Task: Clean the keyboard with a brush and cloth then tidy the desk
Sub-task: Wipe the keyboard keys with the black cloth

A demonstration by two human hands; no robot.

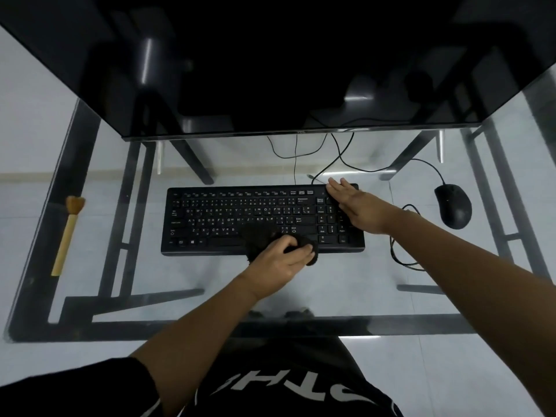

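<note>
The left hand (282,257) grips a cloth (258,236) on the keyboard (225,218). The right hand (358,206) lies flat on its right end. The brush (67,236) lies at the left edge of the surface (331,290).

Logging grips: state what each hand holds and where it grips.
Left hand grips the dark cloth, bunched under its fingers. Right hand holds nothing; it rests flat on the right end of the keyboard.

The person wears a black shirt (279,365) with large white letters (340,395). Left of the letters sits a black short sleeve (75,389).
</note>
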